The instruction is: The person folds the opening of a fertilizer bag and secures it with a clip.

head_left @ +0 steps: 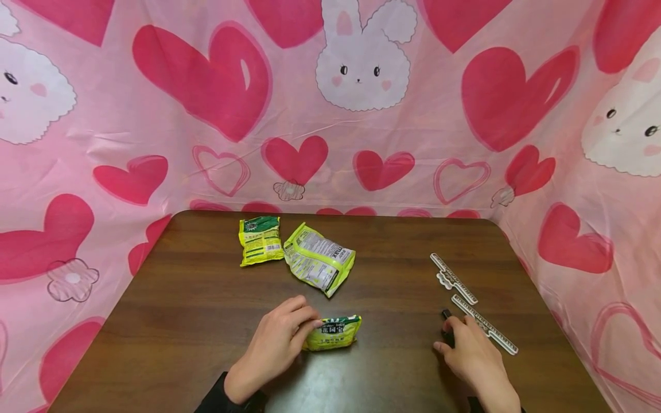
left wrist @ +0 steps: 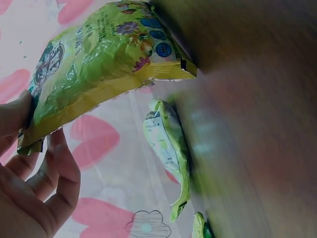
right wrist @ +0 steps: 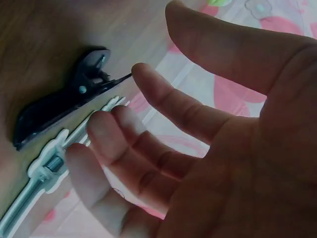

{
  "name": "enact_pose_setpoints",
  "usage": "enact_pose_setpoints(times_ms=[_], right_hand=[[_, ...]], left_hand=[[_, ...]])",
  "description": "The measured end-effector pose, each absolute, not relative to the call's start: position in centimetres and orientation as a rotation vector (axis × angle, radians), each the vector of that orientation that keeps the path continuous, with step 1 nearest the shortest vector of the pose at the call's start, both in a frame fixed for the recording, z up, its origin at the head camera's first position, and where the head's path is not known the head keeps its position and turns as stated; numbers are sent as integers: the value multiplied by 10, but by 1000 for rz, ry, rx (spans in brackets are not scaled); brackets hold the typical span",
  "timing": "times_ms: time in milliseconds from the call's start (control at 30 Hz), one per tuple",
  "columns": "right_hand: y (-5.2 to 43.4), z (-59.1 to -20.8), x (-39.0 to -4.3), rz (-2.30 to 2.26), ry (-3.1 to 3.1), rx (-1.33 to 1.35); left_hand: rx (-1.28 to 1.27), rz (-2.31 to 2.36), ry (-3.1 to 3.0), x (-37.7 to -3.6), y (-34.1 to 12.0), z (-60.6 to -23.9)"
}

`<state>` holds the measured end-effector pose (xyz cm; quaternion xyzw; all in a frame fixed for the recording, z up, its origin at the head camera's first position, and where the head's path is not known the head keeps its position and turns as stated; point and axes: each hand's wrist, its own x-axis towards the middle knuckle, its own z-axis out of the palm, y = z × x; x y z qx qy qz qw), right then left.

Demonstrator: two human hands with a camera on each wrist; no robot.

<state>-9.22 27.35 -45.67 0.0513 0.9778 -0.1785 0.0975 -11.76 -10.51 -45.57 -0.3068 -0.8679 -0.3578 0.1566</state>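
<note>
A small yellow-green snack packet (head_left: pixel 335 333) lies on the brown table (head_left: pixel 206 321) near the front. My left hand (head_left: pixel 308 329) pinches its left end, and in the left wrist view the packet (left wrist: pixel 109 59) sits between thumb and fingers (left wrist: pixel 54 168). My right hand (head_left: pixel 447 337) hovers with relaxed, spread fingers (right wrist: pixel 148 99) just over a black clip (right wrist: pixel 64 101), holding nothing. The black clip (head_left: pixel 446 315) shows only partly past the fingertips in the head view.
Two more yellow-green packets (head_left: pixel 260 241) (head_left: pixel 320 259) lie farther back on the table. Two long white sealing clips (head_left: pixel 453 278) (head_left: pixel 484 324) rest to the right. A pink cloth with hearts and rabbits (head_left: pixel 361 115) walls in the back and both sides.
</note>
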Motion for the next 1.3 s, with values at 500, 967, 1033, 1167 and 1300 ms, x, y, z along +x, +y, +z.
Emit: enact_pose_setpoints(times_ms=[500, 967, 1033, 1167, 1300], right_hand=[[279, -467, -91, -595, 2870, 245], [279, -472, -92, -573, 2953, 228], [279, -472, -93, -568, 2944, 232], [278, -471, -97, -548, 2945, 213], [278, -472, -99, -545, 2951, 198]], left_hand=[[-969, -1061, -2486, -112, -104, -454], [-933, -1115, -2551, -109, -103, -453], [-934, -1116, -2551, -109, -103, -453], [-927, -1117, -2554, -109, -103, -453], [-919, -1117, -2571, -109, -104, -452]])
